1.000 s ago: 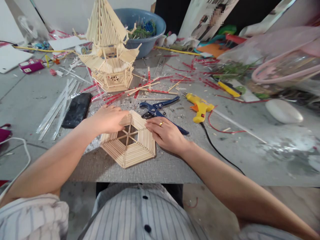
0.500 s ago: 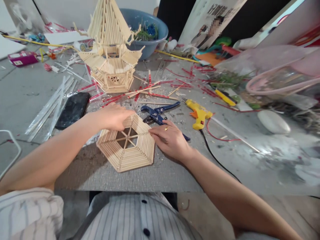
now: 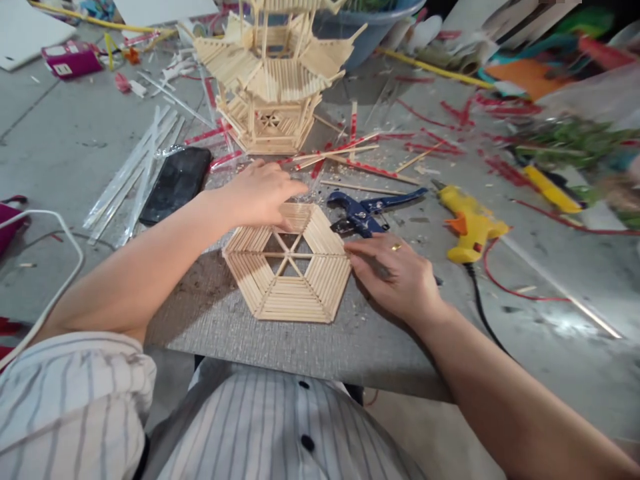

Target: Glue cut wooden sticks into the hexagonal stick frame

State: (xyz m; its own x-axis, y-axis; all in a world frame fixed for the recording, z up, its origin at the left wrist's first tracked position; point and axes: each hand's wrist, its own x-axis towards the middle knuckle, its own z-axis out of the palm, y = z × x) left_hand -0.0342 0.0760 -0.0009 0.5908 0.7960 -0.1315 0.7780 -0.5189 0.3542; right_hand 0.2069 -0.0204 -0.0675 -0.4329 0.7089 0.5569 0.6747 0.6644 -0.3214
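A flat hexagonal panel of thin wooden sticks [image 3: 293, 299] lies on the table before me, with six spokes meeting at the centre of its open middle. My left hand [image 3: 263, 193] reaches across to its far edge, fingers bent over the rim and thumb on the near side; the fingertips are partly hidden. At the right corner, the fingertips of my right hand [image 3: 400, 273] pinch the panel's edge. A ring is on one finger. Just beyond that hand lies a blue-handled cutter [image 3: 363, 210].
A tiered stick pagoda [image 3: 280, 80] stands behind the panel. Loose sticks [image 3: 370, 170] and red strips lie around it. A yellow glue gun [image 3: 470, 220] with a black cord lies right. At left are a black phone [image 3: 176, 183] and clear plastic sleeves [image 3: 133, 173].
The panel has turned slightly, so its near edge now runs level across my view. Both hands stay at its edge. My view has tilted down and shifted left.
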